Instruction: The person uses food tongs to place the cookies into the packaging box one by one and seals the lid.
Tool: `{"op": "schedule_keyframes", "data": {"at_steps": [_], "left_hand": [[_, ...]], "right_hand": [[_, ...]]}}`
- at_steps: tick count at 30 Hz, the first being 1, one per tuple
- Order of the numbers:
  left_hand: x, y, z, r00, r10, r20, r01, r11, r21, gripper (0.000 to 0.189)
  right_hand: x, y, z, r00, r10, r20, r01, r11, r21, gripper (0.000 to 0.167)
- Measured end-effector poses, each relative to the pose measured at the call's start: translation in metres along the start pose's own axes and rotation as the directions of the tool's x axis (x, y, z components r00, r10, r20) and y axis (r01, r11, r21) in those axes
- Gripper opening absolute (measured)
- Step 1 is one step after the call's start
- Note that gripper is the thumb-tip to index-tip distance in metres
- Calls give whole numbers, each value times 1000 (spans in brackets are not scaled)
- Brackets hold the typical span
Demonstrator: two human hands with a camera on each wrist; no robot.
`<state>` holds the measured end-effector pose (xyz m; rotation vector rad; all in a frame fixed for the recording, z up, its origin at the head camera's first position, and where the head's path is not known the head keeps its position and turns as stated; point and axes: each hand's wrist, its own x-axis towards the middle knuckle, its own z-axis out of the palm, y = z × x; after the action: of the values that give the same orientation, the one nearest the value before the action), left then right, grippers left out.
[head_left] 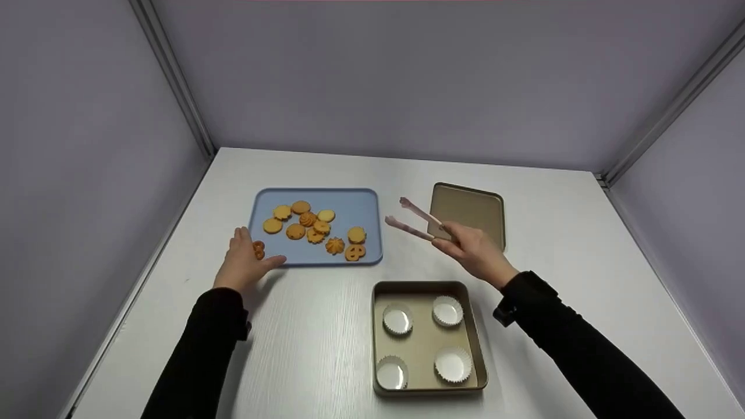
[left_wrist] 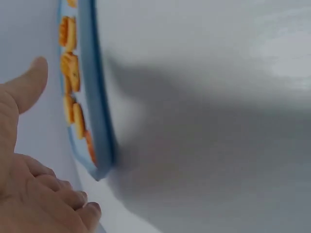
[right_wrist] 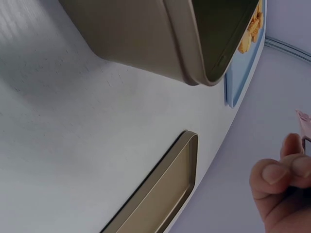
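Clearly, head view shows tongs [head_left: 422,213]; right wrist perhaps one tip [right_wrist: 304,123].

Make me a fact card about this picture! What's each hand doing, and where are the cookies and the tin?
Left hand: by the near left corner of the blue tray
Right hand: holds tongs, tips apart
Cookies: on the tray, different shapes
Tin: nearest the person, four white cups inside
Lid: flat, beyond the tin
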<state>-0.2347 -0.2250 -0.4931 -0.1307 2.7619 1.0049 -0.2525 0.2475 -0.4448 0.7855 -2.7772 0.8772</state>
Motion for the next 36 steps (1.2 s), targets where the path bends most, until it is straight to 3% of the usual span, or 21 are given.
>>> {"op": "schedule_keyframes", "data": {"at_steps": [4, 9, 18, 24, 36], "left_hand": [[8, -11, 7, 1000, 14, -20, -13, 1000, 28, 121], [12, -20, 11, 998, -9, -66, 7, 999, -34, 121], [14, -22, 10, 996, -17, -83, 16, 1000, -4, 118], [13, -9, 19, 994, 4, -107, 0, 999, 42, 114], [9, 34, 55, 989, 42, -143, -32, 997, 72, 113]], "right_hand": [[1, -2, 6, 1000, -1, 12, 1, 1000, -3, 31], [5, -6, 14, 998, -10, 59, 12, 999, -41, 32], [16, -14, 30, 991, -3, 132, 15, 996, -85, 30], [23, -17, 38, 987, 26, 161, -6, 993, -119, 39], [21, -6, 36, 980, 91, 175, -64, 986, -153, 43]]}}
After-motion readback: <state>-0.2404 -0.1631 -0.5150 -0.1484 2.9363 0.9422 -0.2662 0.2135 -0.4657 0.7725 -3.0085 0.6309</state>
